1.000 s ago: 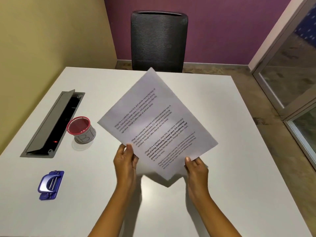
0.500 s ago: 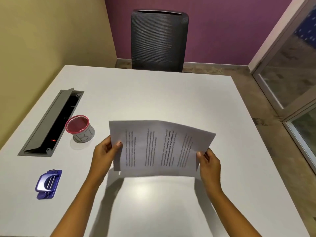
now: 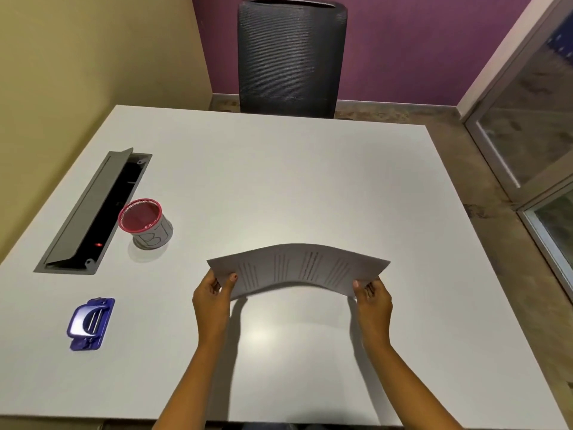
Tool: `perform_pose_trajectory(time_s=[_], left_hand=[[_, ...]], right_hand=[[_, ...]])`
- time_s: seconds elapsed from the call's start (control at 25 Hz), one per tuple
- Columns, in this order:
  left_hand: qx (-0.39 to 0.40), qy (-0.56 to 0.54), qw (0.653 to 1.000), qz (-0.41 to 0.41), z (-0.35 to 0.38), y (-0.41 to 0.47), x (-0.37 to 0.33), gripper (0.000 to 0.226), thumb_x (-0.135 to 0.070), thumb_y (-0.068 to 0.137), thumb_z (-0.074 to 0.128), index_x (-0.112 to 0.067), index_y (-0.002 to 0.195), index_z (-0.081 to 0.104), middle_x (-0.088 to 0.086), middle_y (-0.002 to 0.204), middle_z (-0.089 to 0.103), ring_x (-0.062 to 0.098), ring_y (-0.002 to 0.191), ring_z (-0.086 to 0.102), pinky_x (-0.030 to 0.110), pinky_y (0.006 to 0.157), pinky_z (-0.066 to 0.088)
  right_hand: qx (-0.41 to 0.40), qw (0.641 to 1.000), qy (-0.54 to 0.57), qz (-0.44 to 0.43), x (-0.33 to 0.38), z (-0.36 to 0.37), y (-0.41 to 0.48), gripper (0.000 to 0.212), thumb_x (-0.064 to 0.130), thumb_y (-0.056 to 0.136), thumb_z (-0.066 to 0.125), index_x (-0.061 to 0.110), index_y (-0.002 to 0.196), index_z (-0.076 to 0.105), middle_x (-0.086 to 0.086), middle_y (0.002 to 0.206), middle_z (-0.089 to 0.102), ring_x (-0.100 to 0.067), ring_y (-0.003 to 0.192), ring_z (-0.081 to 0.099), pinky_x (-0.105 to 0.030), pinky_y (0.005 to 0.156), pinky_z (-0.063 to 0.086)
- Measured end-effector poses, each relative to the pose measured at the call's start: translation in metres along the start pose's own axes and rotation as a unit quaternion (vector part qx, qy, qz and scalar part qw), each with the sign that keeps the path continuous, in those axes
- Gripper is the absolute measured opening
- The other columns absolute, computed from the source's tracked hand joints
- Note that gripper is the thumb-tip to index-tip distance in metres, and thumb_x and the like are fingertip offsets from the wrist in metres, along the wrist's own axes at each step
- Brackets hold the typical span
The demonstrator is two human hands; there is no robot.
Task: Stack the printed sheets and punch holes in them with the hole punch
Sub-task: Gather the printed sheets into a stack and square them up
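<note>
The printed sheets point(image 3: 297, 268) hang sideways above the white table point(image 3: 279, 169), bowed upward in the middle, text lines running front to back. My left hand point(image 3: 212, 297) pinches their left edge and my right hand point(image 3: 373, 301) pinches their right edge. I cannot tell how many sheets are in the stack. The blue hole punch point(image 3: 90, 323) lies flat on the table at the near left, well apart from both hands.
A red-rimmed mesh cup point(image 3: 145, 223) stands left of the sheets. Beside it an open grey cable tray point(image 3: 93, 212) is sunk into the table. A dark mesh chair point(image 3: 291, 54) stands at the far edge. Glass panels point(image 3: 533, 125) are on the right.
The sheets turned from an upright diagonal to sideways, then tilted flatter and lower toward the table. My hands moved apart to the two short edges.
</note>
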State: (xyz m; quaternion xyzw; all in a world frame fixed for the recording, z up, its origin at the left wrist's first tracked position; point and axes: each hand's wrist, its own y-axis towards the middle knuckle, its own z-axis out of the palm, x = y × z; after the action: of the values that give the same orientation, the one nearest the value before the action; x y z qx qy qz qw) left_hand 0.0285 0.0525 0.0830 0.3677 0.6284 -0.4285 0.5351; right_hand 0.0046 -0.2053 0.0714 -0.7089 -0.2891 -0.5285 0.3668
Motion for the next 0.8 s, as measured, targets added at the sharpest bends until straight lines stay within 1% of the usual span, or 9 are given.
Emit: perform_pose_trajectory(time_s=[0.04,0.12,0.2,0.28,0.36,0.4,0.52,0.68,0.8], left_hand=[[-0.003,0.0,1.0,-0.002,0.0,-0.001,0.001,0.026,-0.01,0.09,0.065,-0.035,0.099,0.066,-0.019,0.093,0.071,0.001,0.09,0.067,0.017,0.076,0.049],[-0.002,-0.001,1.0,0.004,0.0,0.0,0.0,0.031,-0.012,0.09,0.065,-0.042,0.096,0.066,-0.022,0.09,0.072,-0.006,0.087,0.067,0.013,0.072,0.051],[0.002,0.001,1.0,0.011,-0.001,0.001,0.0,0.034,-0.012,0.09,0.065,-0.046,0.095,0.066,-0.024,0.09,0.073,-0.007,0.087,0.066,0.011,0.071,0.052],[-0.002,0.007,1.0,0.003,-0.001,0.001,0.003,0.031,-0.011,0.091,0.064,-0.041,0.097,0.066,-0.021,0.091,0.072,-0.002,0.088,0.066,0.016,0.077,0.051],[-0.005,0.015,1.0,-0.005,-0.002,0.002,0.006,0.026,-0.01,0.09,0.064,-0.033,0.101,0.066,-0.015,0.095,0.07,0.007,0.091,0.066,0.026,0.082,0.051],[-0.005,0.018,1.0,-0.004,-0.002,0.003,0.007,0.025,-0.01,0.091,0.064,-0.033,0.101,0.066,-0.015,0.095,0.07,0.006,0.091,0.066,0.026,0.081,0.051],[-0.006,0.023,1.0,0.001,-0.001,0.003,0.007,0.027,-0.01,0.09,0.064,-0.036,0.097,0.065,-0.016,0.093,0.07,-0.005,0.083,0.066,0.021,0.074,0.05],[-0.01,0.026,1.0,-0.013,0.0,0.001,0.01,0.031,-0.006,0.09,0.062,-0.037,0.093,0.066,-0.019,0.087,0.071,0.004,0.087,0.066,0.013,0.069,0.05],[-0.003,0.025,1.0,-0.009,-0.001,-0.001,0.008,0.037,-0.007,0.092,0.06,-0.044,0.094,0.064,-0.026,0.086,0.072,-0.008,0.083,0.066,0.007,0.064,0.051]], right_hand=[[-0.002,1.0,0.0,0.004,-0.001,0.0,0.0,0.01,0.007,0.093,0.058,0.004,0.102,0.062,0.004,0.088,0.065,-0.014,0.086,0.06,-0.004,0.064,0.046],[-0.001,1.0,0.015,0.005,-0.002,-0.002,0.001,0.016,0.007,0.094,0.057,0.011,0.108,0.063,0.008,0.096,0.068,-0.003,0.087,0.065,-0.007,0.069,0.05],[-0.002,1.0,0.026,0.005,-0.003,-0.003,0.0,0.019,0.007,0.094,0.057,0.016,0.109,0.064,0.009,0.099,0.069,0.004,0.087,0.065,-0.011,0.072,0.052],[0.001,1.0,0.018,0.01,-0.006,-0.003,-0.001,0.019,0.007,0.094,0.056,0.015,0.108,0.064,0.006,0.099,0.069,-0.001,0.09,0.064,-0.016,0.079,0.05],[-0.005,1.0,0.015,0.015,-0.007,-0.002,-0.002,0.018,0.006,0.094,0.056,0.015,0.107,0.065,0.004,0.099,0.069,-0.007,0.091,0.063,-0.021,0.082,0.048],[-0.007,1.0,0.017,0.013,-0.007,-0.002,-0.002,0.017,0.007,0.094,0.056,0.017,0.105,0.065,0.005,0.098,0.069,-0.007,0.09,0.063,-0.019,0.081,0.048],[-0.005,1.0,0.022,0.005,-0.006,-0.002,-0.002,0.023,0.008,0.094,0.056,0.029,0.095,0.063,0.012,0.095,0.068,0.002,0.086,0.063,-0.01,0.072,0.049],[-0.017,1.0,-0.001,0.019,-0.012,-0.002,-0.004,0.014,0.007,0.095,0.055,0.014,0.102,0.064,0.002,0.095,0.068,-0.009,0.086,0.061,-0.018,0.076,0.045],[-0.013,1.0,-0.002,0.008,-0.013,-0.005,-0.003,0.014,0.007,0.095,0.054,0.019,0.095,0.063,0.008,0.091,0.068,-0.005,0.082,0.061,-0.011,0.07,0.046]])
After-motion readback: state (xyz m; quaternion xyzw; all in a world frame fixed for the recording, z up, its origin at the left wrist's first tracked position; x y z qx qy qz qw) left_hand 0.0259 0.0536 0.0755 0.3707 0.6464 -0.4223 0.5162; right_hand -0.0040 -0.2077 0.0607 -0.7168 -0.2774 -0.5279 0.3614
